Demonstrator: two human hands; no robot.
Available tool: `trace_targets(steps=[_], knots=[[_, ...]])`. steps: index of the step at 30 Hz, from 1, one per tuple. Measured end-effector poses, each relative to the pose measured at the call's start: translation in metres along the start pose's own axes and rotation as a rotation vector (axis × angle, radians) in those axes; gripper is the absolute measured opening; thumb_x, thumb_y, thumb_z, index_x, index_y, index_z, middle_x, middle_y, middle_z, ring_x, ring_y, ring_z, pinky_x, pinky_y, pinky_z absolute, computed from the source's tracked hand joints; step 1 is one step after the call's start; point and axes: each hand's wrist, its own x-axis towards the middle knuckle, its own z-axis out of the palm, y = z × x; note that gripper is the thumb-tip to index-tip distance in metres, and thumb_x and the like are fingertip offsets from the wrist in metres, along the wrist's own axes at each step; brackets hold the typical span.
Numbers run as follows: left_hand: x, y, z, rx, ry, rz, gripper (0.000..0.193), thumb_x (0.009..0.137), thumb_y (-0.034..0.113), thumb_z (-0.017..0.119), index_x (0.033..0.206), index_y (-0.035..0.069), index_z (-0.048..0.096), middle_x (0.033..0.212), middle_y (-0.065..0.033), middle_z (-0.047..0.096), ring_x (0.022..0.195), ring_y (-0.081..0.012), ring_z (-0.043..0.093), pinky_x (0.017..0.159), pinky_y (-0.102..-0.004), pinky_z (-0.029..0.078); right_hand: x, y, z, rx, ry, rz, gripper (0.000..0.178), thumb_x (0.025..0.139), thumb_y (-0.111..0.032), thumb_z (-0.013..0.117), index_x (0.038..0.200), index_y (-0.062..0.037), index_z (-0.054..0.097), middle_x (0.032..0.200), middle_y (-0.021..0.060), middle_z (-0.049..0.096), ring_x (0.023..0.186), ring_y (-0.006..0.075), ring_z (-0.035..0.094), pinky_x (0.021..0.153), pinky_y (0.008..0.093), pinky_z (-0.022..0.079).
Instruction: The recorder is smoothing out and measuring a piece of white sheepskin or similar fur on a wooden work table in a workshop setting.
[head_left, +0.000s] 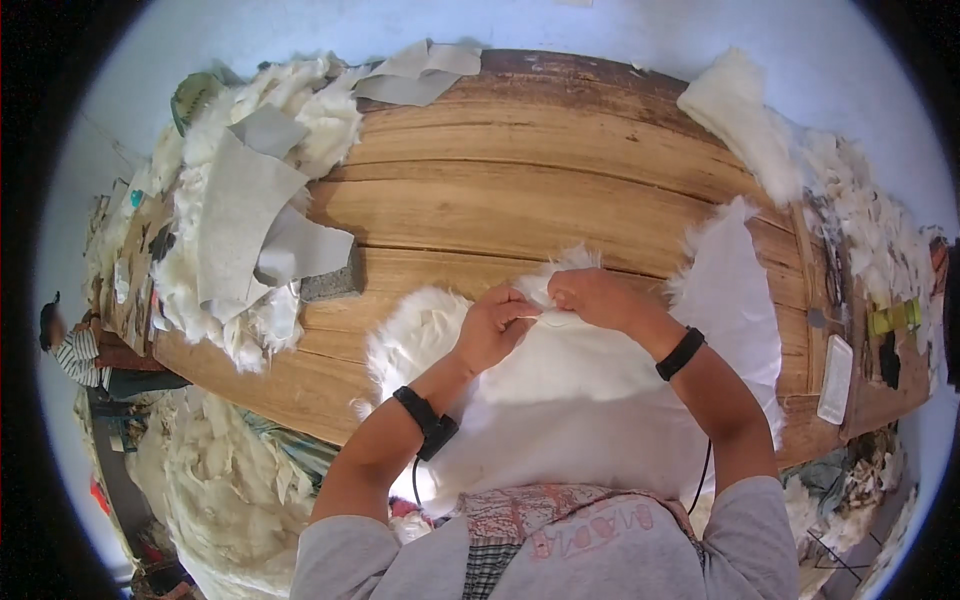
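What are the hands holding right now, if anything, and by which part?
The left hand and right hand pinch the white pelt near its far edge; whether a small tool is there too cannot be told.

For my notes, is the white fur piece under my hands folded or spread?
Partly spread: at right, the white fur piece lies smooth side up, fur at its edge. Near the left hand, I cannot tell whether it folds.

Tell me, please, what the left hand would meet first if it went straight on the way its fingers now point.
The left hand would likely meet the right hand first, both being at the white furry hide; their exact gap in depth is unclear.
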Motion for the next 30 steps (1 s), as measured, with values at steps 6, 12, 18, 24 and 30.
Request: trace_targets(steps=[6, 12, 18, 24, 30], knots=[[-0.002, -0.004, 0.000, 0.041, 0.043, 0.045, 0.018, 0.073, 0.000, 0.067, 0.090, 0.007, 0.068, 0.090, -0.0073, 0.059, 0.080, -0.0248, 0.058, 0.066, -0.0332, 0.047, -0.002, -0.039, -0.007, -0.117, -0.091, 0.089, 0.016, 0.085, -0.017, 0.059, 0.094, -0.0034, 0.058, 0.086, 0.0138, 0.064, 0.082, 0.0335, 0.059, 0.070, 0.0408, 0.047], [0.000, 0.003, 0.001, -0.019, 0.015, -0.067, 0.019, 0.072, -0.001, 0.064, 0.090, 0.005, 0.066, 0.089, -0.0093, 0.059, 0.082, -0.0280, 0.057, 0.067, -0.0348, 0.047, -0.003, -0.033, 0.022, -0.396, -0.060, -0.050, 0.019, 0.081, -0.014, 0.058, 0.097, -0.0055, 0.059, 0.089, 0.0134, 0.063, 0.087, 0.0291, 0.060, 0.072, 0.0378, 0.047], [0.001, -0.005, 0.002, -0.030, 0.067, -0.030, 0.021, 0.072, 0.000, 0.063, 0.092, 0.005, 0.065, 0.085, -0.0118, 0.058, 0.082, -0.0319, 0.056, 0.068, -0.0370, 0.046, -0.011, -0.027, 0.033, -0.771, 0.309, -0.648, 0.015, 0.075, -0.013, 0.060, 0.090, -0.0124, 0.060, 0.093, 0.0072, 0.063, 0.081, 0.0213, 0.058, 0.072, 0.0338, 0.046], [-0.003, -0.017, 0.010, -0.079, 0.033, -0.026, 0.018, 0.073, 0.003, 0.065, 0.091, 0.005, 0.065, 0.089, -0.0103, 0.063, 0.088, -0.0309, 0.057, 0.072, -0.0370, 0.047, -0.028, -0.091, 0.023, 0.530, 0.299, -0.056, 0.014, 0.086, -0.022, 0.061, 0.086, -0.0089, 0.056, 0.086, 0.0085, 0.062, 0.071, 0.0195, 0.060, 0.059, 0.0312, 0.051], [-0.008, -0.008, -0.001, 0.088, 0.084, 0.073, 0.014, 0.076, 0.005, 0.065, 0.090, 0.006, 0.065, 0.098, -0.0083, 0.067, 0.089, -0.0296, 0.060, 0.078, -0.0366, 0.048, -0.137, -0.040, -0.184, 0.669, 1.173, -0.355, 0.021, 0.095, -0.019, 0.045, 0.097, -0.0010, 0.057, 0.090, 0.0107, 0.064, 0.082, 0.0213, 0.062, 0.075, 0.0322, 0.050]])
